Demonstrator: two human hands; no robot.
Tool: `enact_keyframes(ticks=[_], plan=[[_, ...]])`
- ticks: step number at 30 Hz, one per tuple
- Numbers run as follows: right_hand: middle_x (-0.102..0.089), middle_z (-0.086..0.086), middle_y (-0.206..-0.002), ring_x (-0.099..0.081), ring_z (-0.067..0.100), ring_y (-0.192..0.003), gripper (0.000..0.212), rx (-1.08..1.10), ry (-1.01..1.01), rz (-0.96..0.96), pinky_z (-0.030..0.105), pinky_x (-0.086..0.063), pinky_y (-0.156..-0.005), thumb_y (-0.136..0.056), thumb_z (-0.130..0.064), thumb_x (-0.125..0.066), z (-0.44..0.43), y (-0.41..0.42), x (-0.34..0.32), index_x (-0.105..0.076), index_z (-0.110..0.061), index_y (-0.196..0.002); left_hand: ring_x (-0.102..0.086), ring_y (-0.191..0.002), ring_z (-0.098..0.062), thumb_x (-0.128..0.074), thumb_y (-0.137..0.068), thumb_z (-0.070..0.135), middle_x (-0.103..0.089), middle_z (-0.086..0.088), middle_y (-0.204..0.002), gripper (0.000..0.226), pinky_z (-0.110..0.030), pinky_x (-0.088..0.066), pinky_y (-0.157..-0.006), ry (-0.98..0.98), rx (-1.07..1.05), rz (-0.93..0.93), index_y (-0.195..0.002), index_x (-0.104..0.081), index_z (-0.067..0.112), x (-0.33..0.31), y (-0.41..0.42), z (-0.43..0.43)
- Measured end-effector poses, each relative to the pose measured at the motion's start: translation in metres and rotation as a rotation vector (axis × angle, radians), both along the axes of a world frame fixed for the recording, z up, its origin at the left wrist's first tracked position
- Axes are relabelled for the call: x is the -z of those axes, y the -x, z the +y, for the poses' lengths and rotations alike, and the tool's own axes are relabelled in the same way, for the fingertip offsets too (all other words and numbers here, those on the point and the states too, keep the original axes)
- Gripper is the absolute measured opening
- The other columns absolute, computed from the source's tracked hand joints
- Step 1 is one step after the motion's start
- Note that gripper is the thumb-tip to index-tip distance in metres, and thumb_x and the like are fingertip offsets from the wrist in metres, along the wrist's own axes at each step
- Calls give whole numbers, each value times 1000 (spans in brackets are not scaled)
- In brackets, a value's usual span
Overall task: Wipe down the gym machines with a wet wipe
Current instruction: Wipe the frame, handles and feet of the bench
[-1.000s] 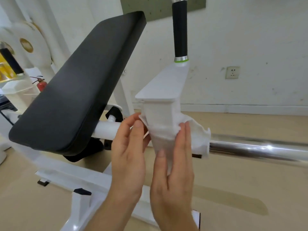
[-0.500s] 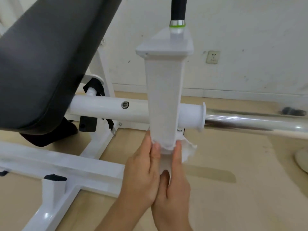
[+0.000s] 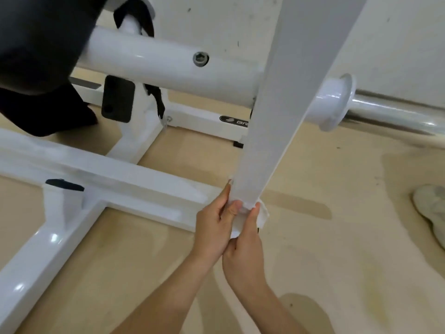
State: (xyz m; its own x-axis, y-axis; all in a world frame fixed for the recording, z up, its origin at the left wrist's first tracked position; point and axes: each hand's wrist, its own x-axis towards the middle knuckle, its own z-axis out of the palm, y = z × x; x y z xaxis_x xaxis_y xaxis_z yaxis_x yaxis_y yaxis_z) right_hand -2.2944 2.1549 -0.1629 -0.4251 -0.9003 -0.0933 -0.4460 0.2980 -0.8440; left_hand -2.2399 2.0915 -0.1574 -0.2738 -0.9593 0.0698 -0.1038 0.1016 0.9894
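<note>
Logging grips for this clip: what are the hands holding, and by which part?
The left hand and right hand grip the wet wipe by its middle, wrapped round the lower end of the white post.

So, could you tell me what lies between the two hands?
The wet wipe, wrapped round the lower end of the white post; the left hand and right hand both pinch it, in the head view.

The left hand and right hand have slid their grip on the wet wipe down the white upright post to near its lower end. The horizontal tube now lies well above the grip, and a shoe has come into view to its right.
</note>
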Motion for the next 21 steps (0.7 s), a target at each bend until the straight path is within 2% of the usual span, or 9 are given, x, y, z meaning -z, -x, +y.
enact_keyframes(ticks=[4,7,9,11,13,15,16,18,21], plan=[[-61,3,-121,-63,16,-90,89,15,-112,-1,17,-44,-65,-85,-18,-42,-5,-6,15,18,-16,-151,-65,-94,-3,-51,-99,27,-71,11,-107,44,-21,-51,-82,155,10,-219,-142,-47,28,20,-6,-7],[-57,7,-120,-60,23,-97,79,81,-108,-83,28,-49,-73,-72,-16,-36,-8,-7,6,-10,-25,-146,-63,-87,-16,-48,-100,26,-70,1,-98,39,-20,-39,-67,459,70,-545,-138,-51,19,22,-20,-22],[-61,5,-102,-58,15,-80,65,112,-108,-152,28,-45,-66,-75,-13,-38,-6,-9,-6,-25,-16,-138,-61,-107,-18,-52,-97,20,-66,1,-116,37,-26,-39,-83,650,167,-785,-134,-53,17,26,-34,-35],[-56,-11,-87,-56,0,-68,56,71,-150,-152,19,-42,-61,-85,-4,-42,-2,-15,-17,-30,-16,-138,-41,-135,-13,-52,-94,15,-46,7,-146,50,-35,-27,-109,751,270,-980,-142,-42,23,32,-46,-47],[-53,-13,-95,-56,-8,-77,61,-8,-199,-72,10,-42,-65,-88,-4,-43,4,-29,-22,-26,-23,-144,-21,-146,-11,-42,-98,24,-24,8,-158,54,-41,-13,-117,792,364,-1103,-149,-26,27,30,-57,-57],[-54,2,-128,-57,8,-109,70,-107,-189,38,15,-43,-83,-90,-8,-42,5,-43,-22,-14,-23,-152,-10,-147,-9,-24,-101,35,-12,10,-161,53,-44,-6,-119,759,418,-1203,-153,-12,30,23,-68,-72],[-39,3,-149,-45,13,-129,73,-158,-178,98,15,-36,-94,-91,-8,-41,3,-48,-21,-8,-23,-154,-7,-147,-6,-17,-101,38,-11,12,-161,53,-45,-2,-119,684,419,-1213,-153,-10,31,18,-74,-82],[-4,-9,-162,-12,7,-147,74,-246,-161,218,12,-20,-107,-93,-8,-38,-5,-52,-20,0,-24,-154,-5,-147,-3,-16,-103,37,-14,15,-160,51,-48,4,-119,471,392,-1161,-153,-11,32,9,-87,-101],[7,-10,-162,-6,7,-148,74,-272,-147,285,19,-24,-110,-93,-6,-38,-19,-47,-14,0,-22,-154,-9,-146,-6,-35,-101,24,-22,13,-158,53,-42,-2,-120,343,291,-848,-151,-21,32,0,-104,-107]])
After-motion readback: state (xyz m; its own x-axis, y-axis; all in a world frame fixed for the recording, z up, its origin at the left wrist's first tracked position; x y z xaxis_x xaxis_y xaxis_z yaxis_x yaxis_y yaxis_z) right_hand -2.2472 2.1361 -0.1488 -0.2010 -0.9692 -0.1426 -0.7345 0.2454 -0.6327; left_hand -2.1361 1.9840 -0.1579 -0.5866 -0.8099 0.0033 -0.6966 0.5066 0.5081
